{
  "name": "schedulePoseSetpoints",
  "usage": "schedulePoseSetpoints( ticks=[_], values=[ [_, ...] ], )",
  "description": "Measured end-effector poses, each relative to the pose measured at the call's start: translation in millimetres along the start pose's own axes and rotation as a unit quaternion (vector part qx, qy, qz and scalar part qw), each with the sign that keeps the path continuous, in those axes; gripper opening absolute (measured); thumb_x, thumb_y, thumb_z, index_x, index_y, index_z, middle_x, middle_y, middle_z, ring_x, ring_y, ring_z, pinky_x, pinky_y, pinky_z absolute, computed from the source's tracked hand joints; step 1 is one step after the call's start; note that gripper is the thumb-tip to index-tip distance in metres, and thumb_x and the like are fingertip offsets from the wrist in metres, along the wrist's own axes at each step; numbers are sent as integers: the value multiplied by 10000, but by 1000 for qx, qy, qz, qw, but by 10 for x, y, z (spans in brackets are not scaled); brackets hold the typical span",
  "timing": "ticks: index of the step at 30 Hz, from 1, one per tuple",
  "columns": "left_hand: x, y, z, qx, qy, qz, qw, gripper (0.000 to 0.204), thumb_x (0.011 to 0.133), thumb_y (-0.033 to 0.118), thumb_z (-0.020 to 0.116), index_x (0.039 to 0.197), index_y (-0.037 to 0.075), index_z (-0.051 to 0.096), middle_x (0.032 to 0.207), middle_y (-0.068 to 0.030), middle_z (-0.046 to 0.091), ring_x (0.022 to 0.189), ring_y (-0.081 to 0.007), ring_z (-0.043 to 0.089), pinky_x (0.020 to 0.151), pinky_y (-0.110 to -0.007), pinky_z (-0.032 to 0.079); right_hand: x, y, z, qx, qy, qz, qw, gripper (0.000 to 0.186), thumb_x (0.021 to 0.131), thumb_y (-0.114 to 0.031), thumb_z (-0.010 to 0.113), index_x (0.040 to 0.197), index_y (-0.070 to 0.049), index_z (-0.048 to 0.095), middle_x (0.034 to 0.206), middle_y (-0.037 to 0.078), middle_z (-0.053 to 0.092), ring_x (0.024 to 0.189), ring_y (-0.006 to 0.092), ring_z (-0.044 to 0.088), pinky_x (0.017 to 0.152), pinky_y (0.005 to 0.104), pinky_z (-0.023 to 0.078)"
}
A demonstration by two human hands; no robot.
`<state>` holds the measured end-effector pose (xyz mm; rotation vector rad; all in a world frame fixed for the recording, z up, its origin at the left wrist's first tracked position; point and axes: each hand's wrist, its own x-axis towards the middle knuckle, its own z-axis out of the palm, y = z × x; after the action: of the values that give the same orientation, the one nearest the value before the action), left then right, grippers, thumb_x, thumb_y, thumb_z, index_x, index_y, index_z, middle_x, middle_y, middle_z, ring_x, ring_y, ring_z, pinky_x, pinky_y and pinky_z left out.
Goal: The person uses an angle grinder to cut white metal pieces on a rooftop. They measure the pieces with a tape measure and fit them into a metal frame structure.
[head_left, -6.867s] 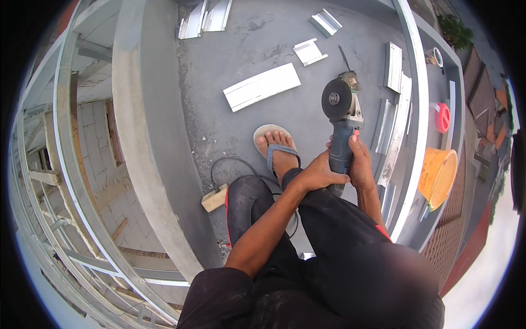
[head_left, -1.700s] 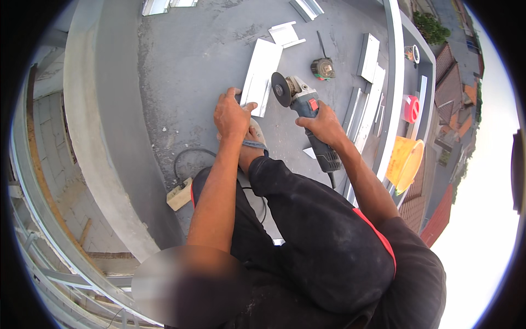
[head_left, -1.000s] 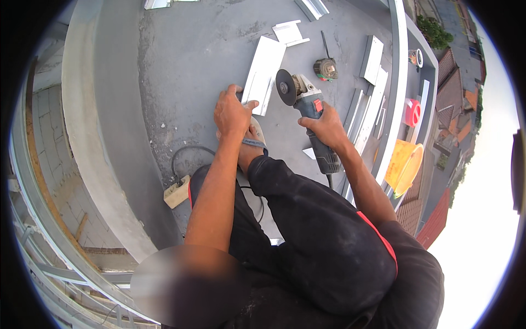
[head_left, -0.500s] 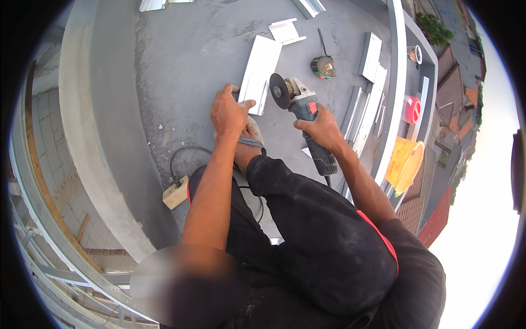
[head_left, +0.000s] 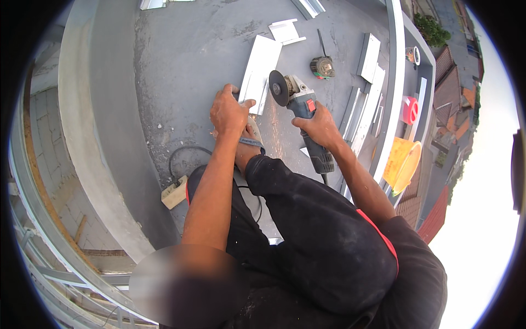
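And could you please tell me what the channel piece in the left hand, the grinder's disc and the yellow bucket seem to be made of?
Channel piece: probably thin metal, smooth and silvery, judging by its sheen and folded edge.
Disc: likely bonded abrasive, dark and matte; its grain is too small to see.
Bucket: apparently plastic, from its bright, smooth-looking wall.

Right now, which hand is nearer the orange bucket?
Right. The right hand grips the angle grinder, left of the orange bucket; the left hand is farther left, holding the white metal piece.
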<state>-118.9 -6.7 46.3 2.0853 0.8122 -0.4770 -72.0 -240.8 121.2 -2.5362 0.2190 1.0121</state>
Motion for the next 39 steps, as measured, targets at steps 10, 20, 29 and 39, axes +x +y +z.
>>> schedulePoseSetpoints(
  ticks=[10,20,29,39],
  values=[
    [-73,-50,82,24,39,53,998,702,832,319,930,1485,238,686,1168,-129,692,1109,-348,718,974,-468,573,70,35,-19,-14,0,-11,1000,656,759,-356,837,1161,121,633,1047,317,733,1020,443,738,943,490,564],
    [-52,-112,138,23,38,66,997,690,848,341,914,1493,260,685,1126,-155,672,1077,-365,705,952,-479,563,149,-47,-36,6,1,-9,1000,656,754,-346,833,1168,122,632,1047,312,732,1008,427,745,928,490,570],
    [-53,-127,157,19,54,69,996,674,841,338,919,1472,238,703,1122,-152,680,1092,-353,705,963,-478,555,236,-11,-47,-5,-3,-20,1000,666,754,-367,843,1162,119,639,1023,306,739,988,415,756,912,482,578],
    [-47,-98,152,24,50,53,997,673,836,331,927,1466,240,709,1152,-136,696,1085,-333,721,959,-461,571,294,26,-20,-44,34,-57,997,508,784,-284,844,1098,71,663,851,151,736,727,236,733,714,394,597]
  ],
)
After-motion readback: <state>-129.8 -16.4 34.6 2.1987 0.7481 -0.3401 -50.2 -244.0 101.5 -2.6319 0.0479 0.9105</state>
